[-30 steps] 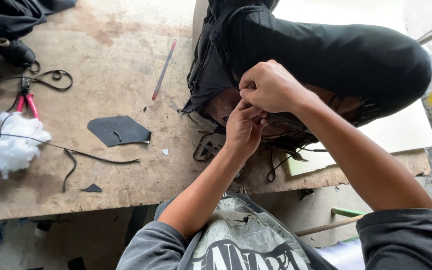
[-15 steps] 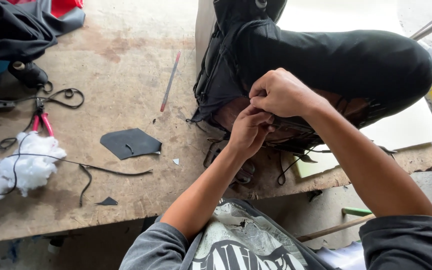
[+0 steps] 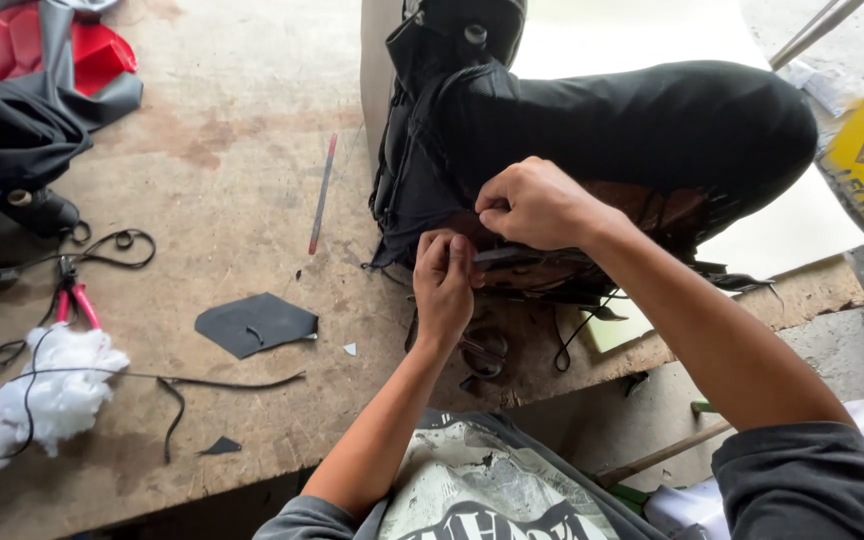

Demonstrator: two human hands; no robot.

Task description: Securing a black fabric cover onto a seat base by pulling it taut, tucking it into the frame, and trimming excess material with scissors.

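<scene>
two hands meet at the near edge of a black padded seat cover (image 3: 632, 130) lying on the wooden counter (image 3: 252, 180). the left hand (image 3: 444, 285) comes up from below, its fingers (image 3: 439, 255) pinched closed on the cover's black edge where brown backing shows. the right hand (image 3: 537, 205) sits just above and touches it, fingers curled shut on the same edge. thin black cords hang from the cover's underside over the counter's front edge.

left of the hands, apart from them, a dark grey scrap of material (image 3: 255, 323) lies flat on the counter, with a tiny black offcut (image 3: 220, 446) nearer the front edge. a thin reddish pencil (image 3: 322, 195) lies beyond the scrap, beside the cover. far left sit a tuft of white stuffing (image 3: 47, 395) with a black cord (image 3: 167, 385) looped across it, red-handled pliers (image 3: 77, 300), and a red and black bundle (image 3: 42, 70) in the far corner. a pale sheet (image 3: 782, 235) lies under the cover at the right.
</scene>
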